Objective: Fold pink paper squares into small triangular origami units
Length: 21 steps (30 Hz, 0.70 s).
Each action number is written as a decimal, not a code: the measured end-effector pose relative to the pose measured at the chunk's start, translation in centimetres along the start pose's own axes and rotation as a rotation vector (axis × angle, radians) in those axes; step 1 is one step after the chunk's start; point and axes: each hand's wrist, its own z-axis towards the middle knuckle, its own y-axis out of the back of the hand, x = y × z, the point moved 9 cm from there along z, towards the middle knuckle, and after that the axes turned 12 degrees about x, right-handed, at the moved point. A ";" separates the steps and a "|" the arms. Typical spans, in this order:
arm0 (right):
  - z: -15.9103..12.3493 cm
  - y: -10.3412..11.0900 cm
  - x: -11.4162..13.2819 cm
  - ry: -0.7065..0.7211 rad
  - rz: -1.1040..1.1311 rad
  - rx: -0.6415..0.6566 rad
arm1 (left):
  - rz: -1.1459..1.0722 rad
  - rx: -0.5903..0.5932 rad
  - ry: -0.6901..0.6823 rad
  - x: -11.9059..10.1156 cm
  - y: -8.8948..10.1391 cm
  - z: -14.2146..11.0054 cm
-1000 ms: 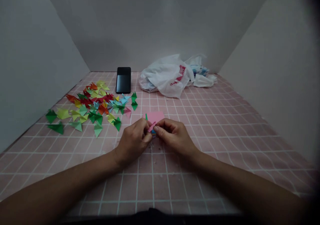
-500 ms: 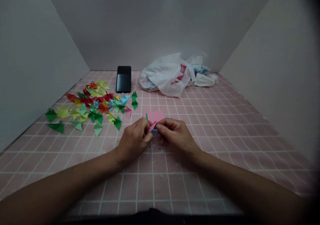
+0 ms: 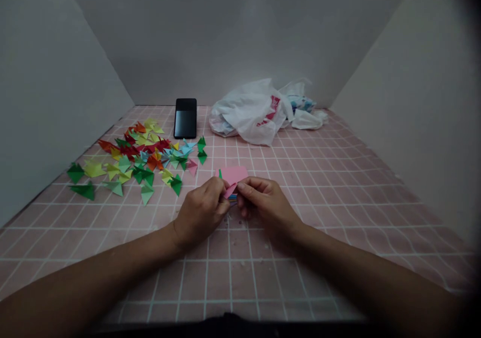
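Note:
A small folded piece of pink paper (image 3: 230,190) is pinched between my two hands at the middle of the table. My left hand (image 3: 203,205) is closed on its left end, fingers curled. At the other end, the thumb and forefinger of my right hand (image 3: 263,197) close on the paper's tip. Just beyond lies a stack of paper sheets with a pink one (image 3: 233,173) on top. A green bit shows at its left edge and blue below it; the fingers cover part of the stack.
Many folded paper shapes (image 3: 143,152) in red, orange, yellow, green and blue lie at the left. A black phone (image 3: 185,119) rests behind them. Crumpled white plastic bags (image 3: 250,112) sit at the back by the wall. Pale walls enclose the pink checked tablecloth (image 3: 338,192).
The fingers of my right hand have shifted slightly on the folded pink paper, and its strip has turned a little. Everything else stays in place.

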 end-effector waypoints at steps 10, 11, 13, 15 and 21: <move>0.0 0.0 0.0 0.006 0.025 -0.001 | 0.069 -0.008 -0.032 -0.2 0.0 0.0; 0.0 0.0 -0.1 0.000 0.031 -0.003 | 0.085 -0.011 -0.037 -0.3 0.0 0.0; 0.0 0.1 -0.1 -0.003 0.042 -0.004 | 0.131 -0.020 -0.060 -0.5 0.0 0.0; 0.0 0.1 -0.1 0.002 0.054 -0.003 | 0.191 -0.024 -0.083 -0.7 0.0 -0.1; 0.1 0.2 0.0 0.004 0.074 -0.012 | 0.323 -0.017 -0.117 -1.2 0.0 0.0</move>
